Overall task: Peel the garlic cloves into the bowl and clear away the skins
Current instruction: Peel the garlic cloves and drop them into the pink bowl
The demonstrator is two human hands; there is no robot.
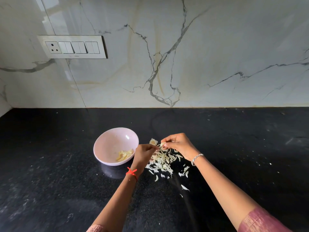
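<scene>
Garlic clove [161,144]: seen from the head camera, pinched in the fingertips of the right hand [178,144], held just above the pile of skins and to the right of the bowl.
Left hand [144,153]: fingers are curled, with the tips brought close to the clove; whether skin is gripped cannot be told.
Bowl [100,141]: pale pink, set on the counter just left of the left hand.
Peeled cloves [125,155]: a small heap is gathered at the near side inside the bowl.
Skins [164,160]: piled on the counter under both hands, with loose flakes scattered nearer the person.
Counter [50,181]: black and speckled.
Wrists: a red thread [132,172] is worn on the left, a silver bracelet [197,158] on the right.
Wall [217,47]: veined marble, with a switch panel [71,46] at upper left.
</scene>
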